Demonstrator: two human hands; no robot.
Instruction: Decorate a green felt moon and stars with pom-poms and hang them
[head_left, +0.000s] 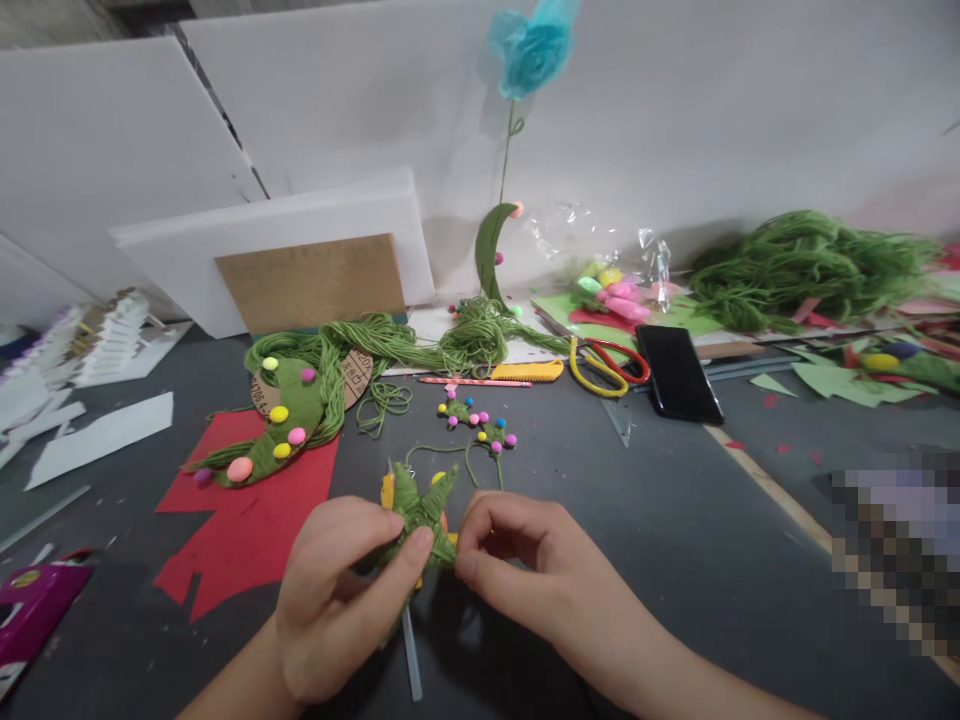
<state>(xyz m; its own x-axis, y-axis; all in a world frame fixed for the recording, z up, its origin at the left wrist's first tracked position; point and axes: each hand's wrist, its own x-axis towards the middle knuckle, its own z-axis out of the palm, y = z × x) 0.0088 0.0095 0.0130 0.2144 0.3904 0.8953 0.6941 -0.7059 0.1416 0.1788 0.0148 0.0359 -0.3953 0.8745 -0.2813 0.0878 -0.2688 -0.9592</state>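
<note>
A star wrapped in green yarn [424, 510] is between my hands, with bits of yellow and orange showing at its edges. My left hand [341, 585] pinches it from the left, thumb and forefinger on its front. Thumb and forefinger of my right hand [525, 565] close together at the star's lower right point. Below it a translucent stick [412, 655] lies on the table, its upper end hidden. Just beyond, smaller green shapes dotted with coloured balls [474, 418] lie joined to a strand of green yarn [470, 465].
Red paper [232, 540] and a ball-dotted green crescent [289, 420] lie left. Scissors [600, 368], a yellow-handled cutter [529, 371], a pencil [480, 382] and a phone [679, 372] lie beyond my hands. Green yarn [810, 270] is heaped far right; a purple tool [41, 610] sits lower left.
</note>
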